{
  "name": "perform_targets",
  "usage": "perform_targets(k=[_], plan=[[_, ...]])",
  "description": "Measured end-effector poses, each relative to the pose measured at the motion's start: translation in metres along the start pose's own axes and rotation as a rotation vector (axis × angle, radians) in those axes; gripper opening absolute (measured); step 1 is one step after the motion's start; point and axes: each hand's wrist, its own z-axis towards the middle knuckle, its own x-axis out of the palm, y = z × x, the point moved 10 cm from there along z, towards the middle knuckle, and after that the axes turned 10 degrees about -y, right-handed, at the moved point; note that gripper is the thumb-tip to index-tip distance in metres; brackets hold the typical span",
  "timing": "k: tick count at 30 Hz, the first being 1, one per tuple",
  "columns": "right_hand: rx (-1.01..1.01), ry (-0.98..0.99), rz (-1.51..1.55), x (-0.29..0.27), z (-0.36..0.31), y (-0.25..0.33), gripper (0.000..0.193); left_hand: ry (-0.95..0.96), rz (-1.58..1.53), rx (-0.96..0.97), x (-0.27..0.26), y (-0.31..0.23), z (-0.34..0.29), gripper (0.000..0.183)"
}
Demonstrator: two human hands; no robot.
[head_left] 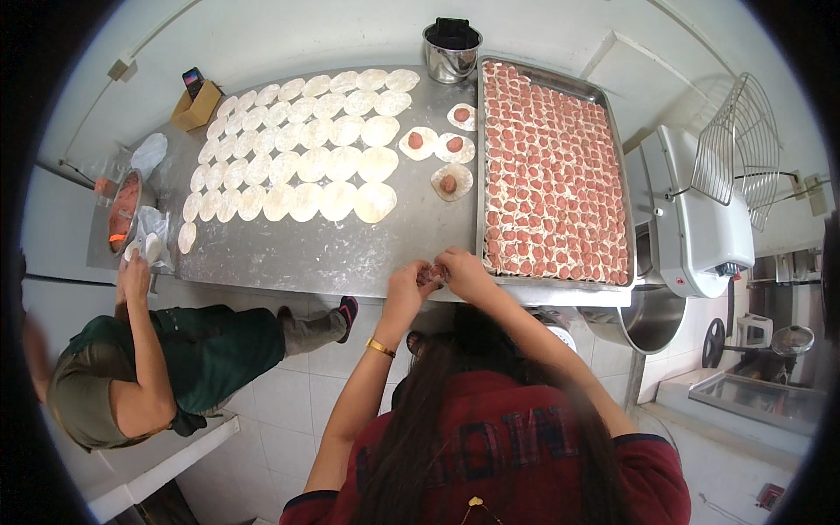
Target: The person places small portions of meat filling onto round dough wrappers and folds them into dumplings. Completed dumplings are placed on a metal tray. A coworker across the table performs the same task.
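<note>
At the table's front edge my hands meet around a small filled dumpling (pixel 432 275), its reddish filling showing between the fingers. My left hand (pixel 408 287) pinches it from the left. From the right, the fingers of my right hand (pixel 463 272) press on its wrapper. Farther back lie several round wrappers topped with meat filling, the closest one a wrapper with filling (pixel 451 182). Right beside my right hand stands a large metal tray (pixel 480 201) packed with rows of open-topped dumplings, pink filling facing up.
Rows of bare dough wrappers (pixel 319 164) cover the steel table (pixel 289 254). Behind stand a metal bucket (pixel 450 63) and a cardboard box (pixel 194 107). At left a co-worker's hands (pixel 134 278) hold a wrapper near a bowl of meat filling (pixel 124 210). A white mixer (pixel 696 214) stands right.
</note>
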Motion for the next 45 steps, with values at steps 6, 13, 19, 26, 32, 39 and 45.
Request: perform_targets(k=[6, 13, 19, 26, 32, 39, 45], plan=[[-0.048, -0.057, 0.026, -0.004, 0.000, 0.006, 0.017, 0.055, 0.082, -0.007, 0.007, -0.005, 0.002, 0.030], [0.027, -0.045, -0.087, 0.004, -0.006, -0.007, 0.018, 0.029, -0.007, -0.005, 0.006, 0.001, -0.001, 0.031], [0.009, -0.125, -0.011, -0.004, -0.002, -0.001, 0.014, 0.040, 0.136, 0.058, 0.003, -0.008, -0.001, 0.029], [0.048, -0.117, -0.046, -0.009, -0.004, 0.000, 0.015, -0.029, -0.045, 0.066, 0.001, -0.006, 0.004, 0.028], [0.048, -0.202, -0.076, -0.017, 0.005, 0.000, 0.010, 0.009, 0.044, 0.076, 0.003, -0.011, 0.016, 0.027], [0.064, -0.217, -0.094, -0.013, 0.016, -0.019, 0.009, 0.026, -0.025, 0.162, 0.010, -0.013, 0.030, 0.025], [0.115, -0.117, -0.063, -0.011, 0.037, -0.033, 0.005, 0.088, -0.133, 0.065, 0.017, -0.004, 0.043, 0.025]])
